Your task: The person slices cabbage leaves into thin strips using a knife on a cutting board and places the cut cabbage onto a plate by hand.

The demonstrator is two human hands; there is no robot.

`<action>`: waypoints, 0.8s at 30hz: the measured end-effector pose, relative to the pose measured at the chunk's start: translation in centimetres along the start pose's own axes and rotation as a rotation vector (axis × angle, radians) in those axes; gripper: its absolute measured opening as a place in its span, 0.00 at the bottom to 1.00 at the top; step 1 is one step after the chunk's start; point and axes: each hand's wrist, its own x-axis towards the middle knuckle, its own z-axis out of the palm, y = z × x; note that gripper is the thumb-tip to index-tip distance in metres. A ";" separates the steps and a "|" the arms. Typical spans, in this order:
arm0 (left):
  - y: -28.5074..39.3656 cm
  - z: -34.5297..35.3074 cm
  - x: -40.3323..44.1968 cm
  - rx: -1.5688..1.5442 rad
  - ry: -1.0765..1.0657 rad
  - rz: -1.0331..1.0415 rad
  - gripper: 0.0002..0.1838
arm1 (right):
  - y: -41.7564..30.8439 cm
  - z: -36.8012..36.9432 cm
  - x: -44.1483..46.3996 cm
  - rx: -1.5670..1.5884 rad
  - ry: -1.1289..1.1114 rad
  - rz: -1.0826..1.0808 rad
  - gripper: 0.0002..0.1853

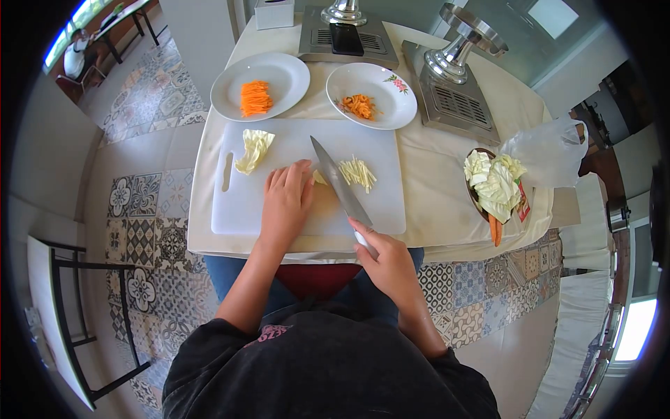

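Note:
My right hand (384, 260) is wrapped round the white handle of a kitchen knife (342, 183), its long blade pointing away from me over the white cutting board (279, 129). Just left of the blade, my left hand (286, 195) presses down with curled fingers on a small piece of cabbage (319, 177), mostly hidden by the fingertips. Thin cabbage strips (357, 174) lie in a loose pile right of the blade. A larger cabbage leaf piece (254, 150) rests at the board's upper left.
Behind the board stand a plate (293, 73) of carrot sticks (256, 98) and a flowered plate (387, 77) with carrot shreds (359, 106). Cabbage leaves (497, 185) and carrots (495, 229) sit in a bowl at right, beside a plastic bag (548, 150). Two metal stands (457, 105) and a phone (347, 40) are at the back.

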 end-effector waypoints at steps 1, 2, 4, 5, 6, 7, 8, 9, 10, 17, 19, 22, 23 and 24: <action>-0.2 -0.1 0.0 0.011 0.002 0.013 0.17 | -0.2 -0.2 0.0 0.051 -0.005 0.023 0.27; -0.3 -0.2 0.0 0.022 0.004 0.026 0.16 | -0.6 -0.3 0.1 0.102 -0.011 0.045 0.27; -0.3 -0.4 0.0 0.028 0.006 0.041 0.14 | -1.1 -0.5 0.1 0.182 -0.025 0.067 0.27; -0.2 -0.3 0.0 0.022 0.004 0.046 0.13 | -1.2 -0.6 0.2 0.211 -0.032 0.068 0.27; 0.0 -0.3 0.0 0.014 0.001 0.052 0.12 | -1.3 -0.6 0.2 0.240 -0.036 0.071 0.27; 0.0 -0.3 0.0 0.025 -0.006 0.065 0.12 | -1.4 -0.6 0.2 0.258 -0.051 0.080 0.27; 0.1 -0.4 0.1 0.036 -0.013 0.080 0.12 | -1.4 -0.6 0.3 0.277 -0.065 0.087 0.26; 0.1 -0.5 0.2 0.049 -0.019 0.096 0.12 | -1.4 -0.6 0.4 0.296 -0.079 0.093 0.26; 0.2 -0.5 0.2 0.053 -0.022 0.102 0.11 | -1.5 -0.5 0.5 0.316 -0.087 0.094 0.27; 0.1 -0.2 0.0 0.096 -0.018 0.100 0.07 | -2.5 -0.4 1.3 0.395 -0.193 0.196 0.26; 0.1 -0.1 0.0 0.099 -0.024 0.093 0.06 | -3.1 -0.7 1.5 0.401 -0.232 0.256 0.24; 0.2 -0.2 0.1 0.112 -0.014 0.106 0.06 | -3.3 -0.5 1.7 0.405 -0.231 0.237 0.24; 0.3 -0.2 0.1 0.117 -0.007 0.108 0.05 | -3.0 -0.2 1.7 0.402 -0.212 0.204 0.24; 0.3 -0.2 0.2 0.121 0.001 0.110 0.05 | -2.8 0.0 1.7 0.390 -0.202 0.182 0.24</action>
